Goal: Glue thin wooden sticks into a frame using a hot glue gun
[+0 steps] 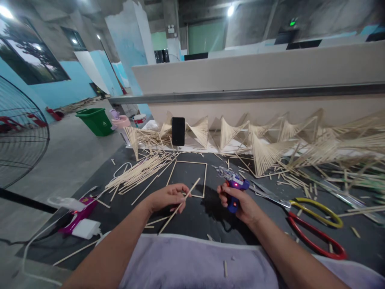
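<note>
Between the fingertips of my left hand point(171, 197) is a thin wooden stick point(192, 187), held at a slant. My right hand point(240, 200) is wrapped round a blue hot glue gun point(238, 184) with a glowing red light; its nozzle end points forward and left, by a clump of clear glue scraps point(224, 172). Flat on the dark table beyond my left hand lies a rectangular frame of sticks point(205, 176), its near edge partly behind my fingers. A loose pile of sticks point(141, 173) spreads to the left of the frame.
Scissors with red and yellow handles point(315, 212) lie at the right. Several fan-shaped stick structures point(264, 154) stand along the back. A phone point(178, 131) stands upright behind the frame. A pink power strip point(78, 216) with chargers sits at the left, and a fan point(24, 132) beyond it.
</note>
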Demonstrator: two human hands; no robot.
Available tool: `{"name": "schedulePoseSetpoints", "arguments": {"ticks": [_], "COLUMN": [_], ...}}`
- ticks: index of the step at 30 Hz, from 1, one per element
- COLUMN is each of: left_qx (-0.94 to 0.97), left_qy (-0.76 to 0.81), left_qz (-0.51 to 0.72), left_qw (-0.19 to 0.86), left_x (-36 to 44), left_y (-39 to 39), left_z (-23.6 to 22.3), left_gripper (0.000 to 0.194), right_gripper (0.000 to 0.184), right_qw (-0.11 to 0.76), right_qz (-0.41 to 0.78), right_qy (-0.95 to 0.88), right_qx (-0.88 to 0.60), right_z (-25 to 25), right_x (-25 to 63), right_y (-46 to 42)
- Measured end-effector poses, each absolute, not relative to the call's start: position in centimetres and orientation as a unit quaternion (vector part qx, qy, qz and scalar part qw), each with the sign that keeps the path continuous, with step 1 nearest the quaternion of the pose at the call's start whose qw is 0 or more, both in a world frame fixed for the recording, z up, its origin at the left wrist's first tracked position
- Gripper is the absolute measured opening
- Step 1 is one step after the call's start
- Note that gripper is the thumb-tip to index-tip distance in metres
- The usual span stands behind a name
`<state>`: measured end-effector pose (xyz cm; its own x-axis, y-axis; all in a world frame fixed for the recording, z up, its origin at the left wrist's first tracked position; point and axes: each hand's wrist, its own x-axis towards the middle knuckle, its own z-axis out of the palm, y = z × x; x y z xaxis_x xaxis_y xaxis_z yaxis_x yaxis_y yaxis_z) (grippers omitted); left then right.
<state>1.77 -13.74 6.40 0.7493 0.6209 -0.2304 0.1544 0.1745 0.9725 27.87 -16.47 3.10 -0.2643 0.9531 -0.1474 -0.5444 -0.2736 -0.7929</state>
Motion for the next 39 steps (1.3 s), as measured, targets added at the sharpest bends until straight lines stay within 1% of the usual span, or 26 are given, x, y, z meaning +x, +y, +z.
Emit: {"name": "schedulePoseSetpoints", "arguments": {"ticks": [3, 7, 10, 15, 19, 26, 31, 36, 39], "left_qx": [0.628, 0.646, 0.644, 0.629, 0.602, 0.568, 0.57, 0.578, 0.574], "left_qy": [0.31, 0.297, 0.285, 0.289, 0.294, 0.299, 0.292, 0.3, 0.296], "left_qz": [0.144, 0.111, 0.099, 0.115, 0.113, 0.062, 0.008, -0.006, -0.016], "left_qw": [0.7, 0.695, 0.703, 0.712, 0.734, 0.764, 0.768, 0.759, 0.763], "left_x": [2.8, 4.0, 4.5, 4.7, 4.7, 4.1, 3.6, 3.2, 3.1], "left_y": [-14.7, -15.7, -15.9, -16.1, -16.3, -15.5, -15.1, -15.0, -15.0], "left_z": [6.5, 6.6, 6.5, 6.5, 6.3, 5.2, 4.9, 4.9, 4.8], "left_gripper": [0.03, 0.031, 0.032, 0.033, 0.032, 0.035, 0.036, 0.031, 0.032], "right_gripper": [0.016, 0.018, 0.017, 0.015, 0.016, 0.019, 0.019, 0.019, 0.019], "right_qw": [0.53, 0.528, 0.527, 0.529, 0.545, 0.608, 0.62, 0.624, 0.622], "right_qz": [0.704, 0.698, 0.706, 0.721, 0.709, 0.663, 0.655, 0.658, 0.655], "right_qy": [-0.325, -0.338, -0.336, -0.324, -0.304, -0.252, -0.247, -0.247, -0.252], "right_qx": [-0.343, -0.346, -0.334, -0.309, -0.329, -0.357, -0.353, -0.341, -0.346], "right_z": [3.4, 3.5, 3.7, 3.9, 3.7, 3.1, 2.7, 2.3, 2.2], "right_x": [26.8, 25.6, 25.3, 25.8, 26.1, 27.4, 28.1, 28.1, 28.0], "right_y": [-17.2, -18.1, -18.5, -18.7, -18.2, -16.6, -16.1, -16.0, -16.0]}}
